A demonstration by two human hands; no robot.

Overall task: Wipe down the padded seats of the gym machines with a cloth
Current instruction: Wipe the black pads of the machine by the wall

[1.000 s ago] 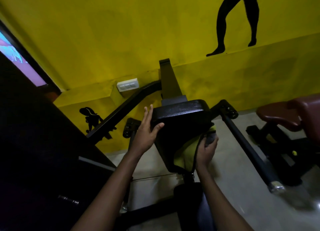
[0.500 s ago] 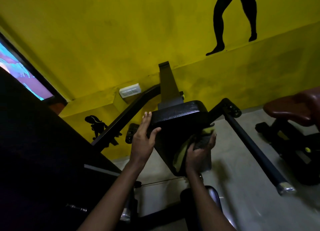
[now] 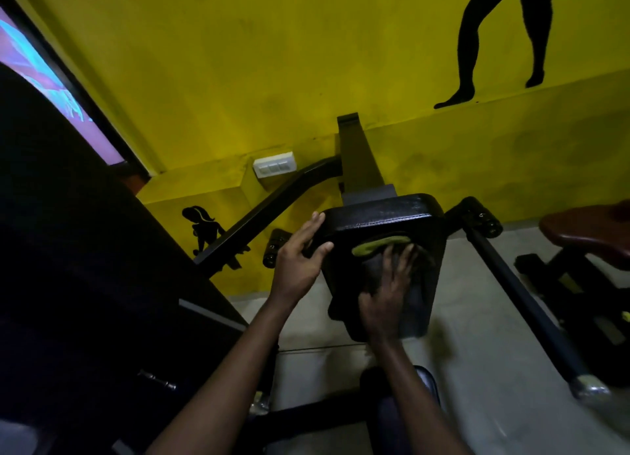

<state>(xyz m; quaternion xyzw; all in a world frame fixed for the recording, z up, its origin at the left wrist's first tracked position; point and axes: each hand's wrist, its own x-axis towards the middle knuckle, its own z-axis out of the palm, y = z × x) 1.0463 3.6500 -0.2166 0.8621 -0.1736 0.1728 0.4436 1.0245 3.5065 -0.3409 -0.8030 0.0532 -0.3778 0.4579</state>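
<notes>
A black padded seat (image 3: 385, 212) on a black machine frame fills the middle of the view, tilted down towards me. My left hand (image 3: 300, 255) grips the pad's upper left edge, thumb on the face and fingers behind it. My right hand (image 3: 387, 291) lies flat with fingers spread on a dark grey and yellow-green cloth (image 3: 378, 245), pressing it against the middle of the pad's face. Most of the cloth is hidden under that hand.
A long black lever bar with a chrome end (image 3: 531, 315) slopes down to the right of the pad. A maroon padded bench (image 3: 589, 226) stands at the far right. A dark machine body (image 3: 85, 284) fills the left. The yellow wall (image 3: 272, 62) lies behind.
My right hand has slid the cloth from the pad's right edge onto the middle of its face and flattened out. The left hand keeps its hold on the left edge.
</notes>
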